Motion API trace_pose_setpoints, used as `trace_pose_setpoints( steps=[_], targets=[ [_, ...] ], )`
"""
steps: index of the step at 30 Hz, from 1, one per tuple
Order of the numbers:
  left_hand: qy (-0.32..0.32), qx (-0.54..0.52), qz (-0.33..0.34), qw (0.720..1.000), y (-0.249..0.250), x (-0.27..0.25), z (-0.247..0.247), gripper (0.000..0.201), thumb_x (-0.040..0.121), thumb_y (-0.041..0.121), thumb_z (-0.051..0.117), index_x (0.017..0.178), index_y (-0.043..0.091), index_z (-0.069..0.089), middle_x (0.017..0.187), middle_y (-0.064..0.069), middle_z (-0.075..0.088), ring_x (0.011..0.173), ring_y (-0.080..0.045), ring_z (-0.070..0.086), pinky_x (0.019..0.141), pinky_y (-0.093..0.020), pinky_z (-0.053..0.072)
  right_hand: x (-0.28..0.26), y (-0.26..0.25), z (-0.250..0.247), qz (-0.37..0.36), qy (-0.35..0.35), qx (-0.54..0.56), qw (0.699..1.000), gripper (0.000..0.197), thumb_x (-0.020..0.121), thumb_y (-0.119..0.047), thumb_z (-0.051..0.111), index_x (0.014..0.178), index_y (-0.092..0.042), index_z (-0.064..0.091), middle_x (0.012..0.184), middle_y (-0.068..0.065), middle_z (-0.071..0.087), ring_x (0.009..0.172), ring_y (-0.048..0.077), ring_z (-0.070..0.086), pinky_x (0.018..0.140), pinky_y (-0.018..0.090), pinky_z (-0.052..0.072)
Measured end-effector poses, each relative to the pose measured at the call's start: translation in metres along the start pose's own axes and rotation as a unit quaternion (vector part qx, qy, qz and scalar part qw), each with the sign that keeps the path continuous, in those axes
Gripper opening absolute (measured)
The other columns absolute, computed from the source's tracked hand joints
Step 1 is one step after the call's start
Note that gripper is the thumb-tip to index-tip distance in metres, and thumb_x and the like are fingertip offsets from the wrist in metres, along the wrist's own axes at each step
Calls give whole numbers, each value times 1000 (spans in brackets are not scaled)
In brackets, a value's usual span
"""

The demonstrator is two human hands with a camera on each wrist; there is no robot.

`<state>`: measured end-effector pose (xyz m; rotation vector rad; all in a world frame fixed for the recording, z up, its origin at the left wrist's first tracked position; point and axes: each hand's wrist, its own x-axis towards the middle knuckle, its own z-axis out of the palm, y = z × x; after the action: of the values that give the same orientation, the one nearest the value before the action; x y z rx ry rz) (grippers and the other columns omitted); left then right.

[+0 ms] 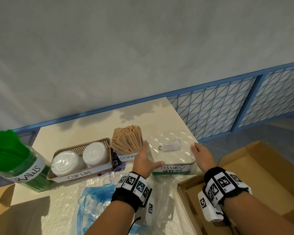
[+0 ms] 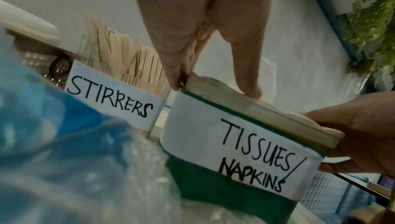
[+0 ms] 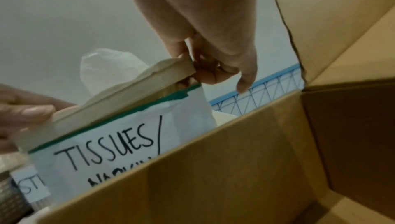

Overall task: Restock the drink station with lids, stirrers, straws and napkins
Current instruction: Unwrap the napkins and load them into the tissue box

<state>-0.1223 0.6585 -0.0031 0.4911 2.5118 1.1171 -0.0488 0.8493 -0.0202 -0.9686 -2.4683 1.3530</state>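
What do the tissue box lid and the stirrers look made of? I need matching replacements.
Tissue box lid: looks like pale unfinished wood, a flat board with matt, slightly rough edges, though bamboo or fibreboard is possible. Stirrers: thin flat sticks, light tan and matt, apparently bare wood.

Café-style drink station: labelled stirrers [image 1: 128, 139], cup lids [image 1: 78, 159].

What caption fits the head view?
Both hands, left hand and right hand, grip the lid of the tissue box.
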Motion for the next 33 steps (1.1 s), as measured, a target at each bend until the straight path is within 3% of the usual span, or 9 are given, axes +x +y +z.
trace_pose_setpoints(
  steps=[2, 5, 7, 9, 12, 15, 21, 26, 33],
  targets=[
    [1, -7, -2, 1000, -1, 0, 0, 108, 67, 27, 82, 149, 10, 14, 154, -3, 26, 142, -17, 23, 112, -22, 20, -1, -1, 1, -17, 26, -37, 999, 30, 99, -17, 40, 76, -3, 53, 69, 6, 47, 77, 23, 45, 62, 27, 24],
    [-2, -6, -7, 1000, -2, 0, 0, 111, 64, 22, 84, 149, 12, 14, 153, -2, 29, 141, -19, 26, 113, -25, 23, 1, -1, 2, -15, 38, -82, 996, 29, 97, -17, 43, 72, -6, 48, 70, 9, 46, 73, 23, 43, 58, 28, 25],
    [0, 4, -3, 1000, -2, 1, 0, 105, 65, 19, 83, 148, 12, 19, 151, -3, 32, 140, -20, 29, 114, -29, 26, 4, -1, 3, -15, 37, -108, 993, 22, 97, -18, 44, 78, -7, 51, 77, 13, 51, 77, 25, 47, 65, 26, 31],
    [4, 8, 1, 1000, -1, 2, 0, 99, 66, 18, 83, 146, 12, 24, 149, -4, 35, 138, -21, 33, 114, -33, 29, 6, -1, 2, -7, 36, -99, 994, 18, 96, -19, 47, 100, -7, 60, 91, 16, 60, 88, 29, 55, 73, 28, 38],
    [8, 31, 20, 999, 0, 4, 2, 92, 68, 19, 81, 143, 9, 30, 150, -7, 34, 139, -21, 30, 116, -27, 24, 5, -3, 0, 6, 33, -84, 996, 32, 96, -20, 49, 124, -6, 55, 107, 18, 64, 99, 29, 59, 81, 27, 41],
    [6, 46, 41, 998, 1, 7, 4, 91, 70, 20, 80, 144, 8, 29, 155, -7, 23, 144, -18, 18, 114, -20, 14, 6, -4, -2, -2, 24, -108, 994, 31, 96, -18, 46, 123, -4, 56, 107, 19, 63, 102, 30, 57, 83, 29, 41],
    [-2, 66, 56, 996, -3, 9, 4, 82, 75, 21, 76, 144, 13, 32, 156, -8, 18, 145, -20, 17, 115, -22, 15, 5, -4, 0, 4, 17, -108, 994, 34, 99, -18, 41, 128, -2, 50, 125, 20, 52, 114, 31, 51, 95, 31, 38],
    [11, 88, 57, 994, 0, 14, 4, 70, 77, 20, 75, 138, 19, 42, 155, -8, 22, 141, -23, 27, 115, -28, 26, 2, -4, -2, 30, -5, -146, 989, 43, 101, -28, 34, 140, -10, 38, 132, 18, 53, 119, 34, 50, 96, 39, 41],
    [21, 83, 47, 995, -2, 17, 5, 68, 74, 19, 77, 135, 22, 47, 153, -6, 25, 136, -22, 36, 109, -33, 39, 0, 1, 5, -20, 10, -113, 993, 47, 99, -29, 37, 143, -10, 34, 141, 14, 41, 127, 29, 42, 103, 35, 35]
  ],
)
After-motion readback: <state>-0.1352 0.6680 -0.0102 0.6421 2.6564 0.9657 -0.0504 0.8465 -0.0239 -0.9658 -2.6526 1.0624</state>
